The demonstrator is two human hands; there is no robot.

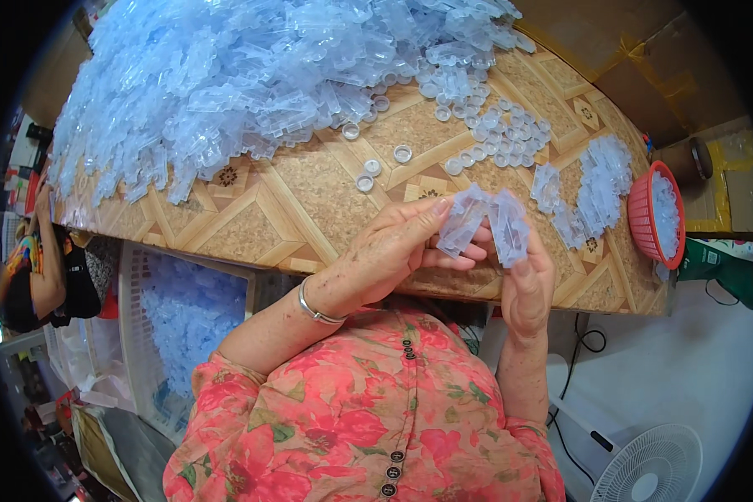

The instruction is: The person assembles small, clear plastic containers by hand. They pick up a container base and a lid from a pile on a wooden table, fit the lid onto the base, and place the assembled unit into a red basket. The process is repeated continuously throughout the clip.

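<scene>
- Flowery pink shirt (343, 402) is closest to us, just below the near edge of the tabletop (268, 230).
- Our left hand (397, 243) reaches over that near edge. Its thumb and fingers pinch a clear plastic piece (460, 227), flat and long.
- Our right hand (529, 289) is just beside it, curled around a second clear piece (508, 233), with the thumb pressed in close. The two pieces sit side by side; we cannot tell if they touch.
- Behind our hands, a big heap of clear pieces (243, 84) fills the far left part of the tabletop.
- Little round clear caps (510, 134) lie in a bunch toward the far right. A few sit loose in the middle.
- Near the right edge there is a small pile of clear pieces (604, 180), and a red basket (642, 222) stands at the near right corner.
- We think this is the handling step, sorting or checking pieces by hand. The next move seems to call for soft pinching and slow turning, so nothing bends or slips.
</scene>
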